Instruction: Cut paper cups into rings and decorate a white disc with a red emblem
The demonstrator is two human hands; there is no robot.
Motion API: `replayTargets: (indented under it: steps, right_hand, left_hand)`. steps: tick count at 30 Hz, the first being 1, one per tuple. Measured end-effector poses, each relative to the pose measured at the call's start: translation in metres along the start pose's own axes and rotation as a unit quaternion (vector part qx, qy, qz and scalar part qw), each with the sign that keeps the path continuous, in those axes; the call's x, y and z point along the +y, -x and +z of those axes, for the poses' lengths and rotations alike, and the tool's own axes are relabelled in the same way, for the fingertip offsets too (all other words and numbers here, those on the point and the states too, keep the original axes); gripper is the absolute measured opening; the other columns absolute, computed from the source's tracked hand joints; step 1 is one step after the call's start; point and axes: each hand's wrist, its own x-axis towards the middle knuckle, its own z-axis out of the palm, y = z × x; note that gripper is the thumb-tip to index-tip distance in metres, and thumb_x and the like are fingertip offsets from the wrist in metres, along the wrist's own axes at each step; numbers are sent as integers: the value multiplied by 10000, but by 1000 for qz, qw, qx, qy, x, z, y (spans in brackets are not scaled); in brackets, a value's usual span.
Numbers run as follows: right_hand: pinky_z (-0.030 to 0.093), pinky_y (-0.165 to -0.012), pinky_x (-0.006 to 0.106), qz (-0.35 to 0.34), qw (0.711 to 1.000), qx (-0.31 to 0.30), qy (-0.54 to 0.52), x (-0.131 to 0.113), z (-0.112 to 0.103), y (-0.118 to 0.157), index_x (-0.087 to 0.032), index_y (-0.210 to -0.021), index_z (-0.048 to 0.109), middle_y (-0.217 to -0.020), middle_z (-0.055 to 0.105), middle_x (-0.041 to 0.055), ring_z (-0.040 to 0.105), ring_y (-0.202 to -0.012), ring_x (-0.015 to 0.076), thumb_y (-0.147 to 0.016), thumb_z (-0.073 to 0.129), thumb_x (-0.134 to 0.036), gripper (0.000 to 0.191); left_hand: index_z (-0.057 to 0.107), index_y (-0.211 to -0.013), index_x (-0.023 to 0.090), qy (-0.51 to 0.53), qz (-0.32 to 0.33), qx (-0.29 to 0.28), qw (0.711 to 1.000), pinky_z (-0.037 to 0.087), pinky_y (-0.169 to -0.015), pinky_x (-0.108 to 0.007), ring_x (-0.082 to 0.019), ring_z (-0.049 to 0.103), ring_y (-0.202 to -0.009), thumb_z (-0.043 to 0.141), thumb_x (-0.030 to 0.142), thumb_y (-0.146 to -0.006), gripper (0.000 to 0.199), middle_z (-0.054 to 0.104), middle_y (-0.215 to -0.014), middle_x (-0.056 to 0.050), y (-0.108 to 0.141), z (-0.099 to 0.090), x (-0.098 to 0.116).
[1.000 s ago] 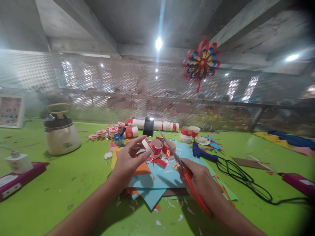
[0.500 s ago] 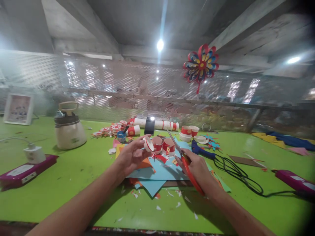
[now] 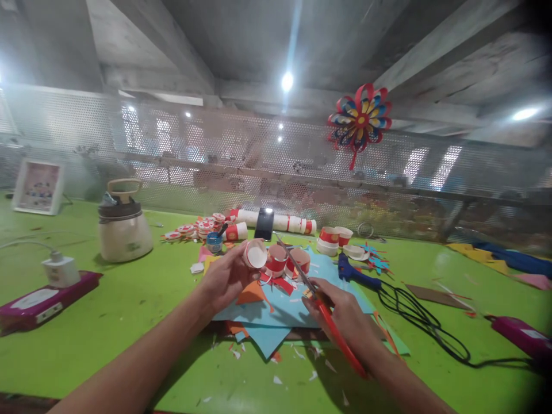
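Observation:
My left hand point(image 3: 228, 275) is closed around a cut-down paper cup point(image 3: 256, 255), white inside, its round opening turned toward me. In my right hand point(image 3: 340, 310) are red-handled scissors point(image 3: 330, 322); their blades point up and left, a little apart from the held cup. Behind the blades stand two red-and-white paper cup pieces point(image 3: 276, 260) on light blue paper sheets point(image 3: 276, 310). Red paper scraps point(image 3: 278, 283) and an orange paper piece point(image 3: 251, 293) lie in front of them.
A blue glue gun point(image 3: 357, 271) with a coiled black cable lies right. Beyond are a phone point(image 3: 264, 223), stacked cups point(image 3: 328, 240) and a blue jar point(image 3: 214, 242). A large flask point(image 3: 125, 227) and a purple power strip point(image 3: 47, 299) stand left.
The cup in my left hand has turned so its opening faces me. The scissors have swung lower, their tips moving left toward the cup. The view has shifted slightly.

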Motion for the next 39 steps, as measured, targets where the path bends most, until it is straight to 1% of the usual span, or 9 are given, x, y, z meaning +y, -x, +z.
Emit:
replayTargets:
  steps: [3,7,8,9,12,15,19,28,39]
  right_hand:
    - [511,-677,263,5,1000,-4,9,-2,-2,1,-137,-1023,674,-919,736,75,670,-756,202,-832,552,-307,283]
    - [499,-605,258,39,998,23,42,3,-8,-5,-137,-999,679,-776,715,48,635,-638,182,-827,575,-372,309]
    - [498,-597,257,57,996,39,55,7,-11,-9,-132,-1028,675,-758,712,46,632,-624,179,-822,584,-394,346]
    - [500,-606,264,78,994,46,69,13,-14,-13,-119,-1070,663,-771,713,55,638,-639,185,-827,583,-416,392]
    - [501,-602,284,133,985,39,107,35,-25,-26,-110,-1136,634,-764,712,60,653,-661,201,-852,568,-438,439]
    - [529,-691,327,185,969,14,161,56,-34,-36,-122,-1134,632,-886,722,88,677,-780,221,-848,624,-414,410]
    - [518,-858,426,213,946,-38,240,73,-34,-43,-146,-1137,614,-1123,652,91,639,-987,222,-905,612,-348,308]
    - [526,-857,426,192,912,-187,311,91,-25,-51,-163,-1161,601,-1178,618,82,624,-1014,223,-926,591,-321,283]
    - [518,-869,439,147,906,-197,344,106,-18,-74,-170,-1194,583,-1197,608,88,616,-1029,228,-929,585,-323,307]
  left_hand:
    - [693,-1031,155,-53,6,-1,999,470,-612,-214,-141,603,-774,631,343,-849,268,683,-928,-91,4,2,2]
    - [680,-1076,186,-229,5,-15,973,461,-625,-253,-154,602,-726,683,362,-789,337,688,-902,-75,9,5,3]
    - [688,-1071,176,-286,7,-30,958,452,-622,-267,-164,594,-718,674,367,-790,340,688,-908,-80,9,6,1]
    - [684,-1079,188,-412,34,-62,908,442,-609,-272,-162,580,-690,611,404,-828,340,686,-888,-64,11,7,-1]
    - [724,-980,195,-537,52,-117,834,375,-565,-265,-157,510,-605,599,429,-821,309,640,-710,-15,15,13,-14]
    - [730,-955,208,-581,58,-161,796,353,-580,-267,-164,502,-611,599,423,-816,287,619,-681,-4,21,20,-26]
    - [716,-951,214,-631,82,-188,748,383,-680,-302,-221,575,-752,594,412,-811,272,685,-858,-54,24,22,-35]
    - [661,-1075,189,-725,82,-169,662,441,-765,-392,-334,627,-937,474,506,-877,417,680,-1067,-140,16,12,-41]
    - [626,-1154,165,-774,95,-195,595,457,-842,-466,-360,580,-1023,435,484,-912,444,622,-1121,-187,18,11,-51]
